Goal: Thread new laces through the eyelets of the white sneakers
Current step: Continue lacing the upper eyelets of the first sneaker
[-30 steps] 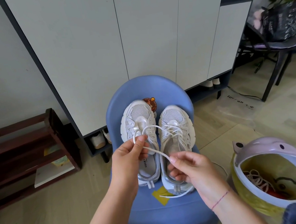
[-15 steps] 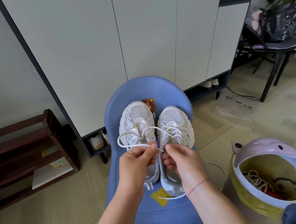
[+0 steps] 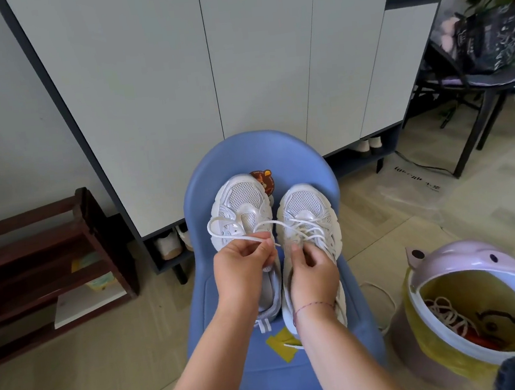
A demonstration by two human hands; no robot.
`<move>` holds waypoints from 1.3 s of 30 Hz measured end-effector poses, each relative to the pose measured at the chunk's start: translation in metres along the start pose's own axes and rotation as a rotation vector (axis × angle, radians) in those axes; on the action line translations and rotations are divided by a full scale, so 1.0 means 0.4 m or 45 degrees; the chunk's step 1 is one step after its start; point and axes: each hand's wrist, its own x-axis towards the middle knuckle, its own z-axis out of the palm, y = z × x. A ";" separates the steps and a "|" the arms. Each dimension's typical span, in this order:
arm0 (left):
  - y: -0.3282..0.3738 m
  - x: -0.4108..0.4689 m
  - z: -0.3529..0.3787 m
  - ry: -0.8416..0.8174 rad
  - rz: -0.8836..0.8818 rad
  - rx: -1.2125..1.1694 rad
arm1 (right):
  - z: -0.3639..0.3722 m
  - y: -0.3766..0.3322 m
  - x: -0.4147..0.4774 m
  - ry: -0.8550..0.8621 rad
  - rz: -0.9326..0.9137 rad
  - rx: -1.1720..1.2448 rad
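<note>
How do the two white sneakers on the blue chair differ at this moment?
The right sneaker has a white lace crisscrossed through its eyelets; the left sneaker shows no crisscross lacing, only a loop of lace lying across it. The left sneaker sits further up the blue chair than the right one. The right hand rests on the right sneaker; the left hand covers the left one, pinching the lace. Both are white mesh-toed, toes pointing away.
</note>
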 end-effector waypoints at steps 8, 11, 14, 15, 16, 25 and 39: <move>-0.023 0.004 0.056 -0.048 0.093 0.153 | -0.027 0.034 0.022 -0.054 0.085 0.165; -0.034 0.015 0.068 -0.012 0.182 0.365 | -0.031 0.043 0.028 -0.078 0.127 0.212; -0.033 0.018 0.071 -0.018 0.191 0.464 | -0.032 0.052 0.031 -0.083 0.184 0.273; -0.036 0.019 0.071 -0.014 0.187 0.477 | -0.032 0.053 0.032 -0.084 0.196 0.290; -0.039 0.021 0.072 -0.007 0.183 0.483 | -0.033 0.053 0.031 -0.087 0.204 0.306; -0.059 0.021 0.085 0.057 0.209 0.445 | -0.027 0.057 0.024 -0.183 0.203 0.371; -0.057 0.029 0.066 -0.119 0.254 0.564 | -0.034 0.043 0.032 -0.150 0.349 0.548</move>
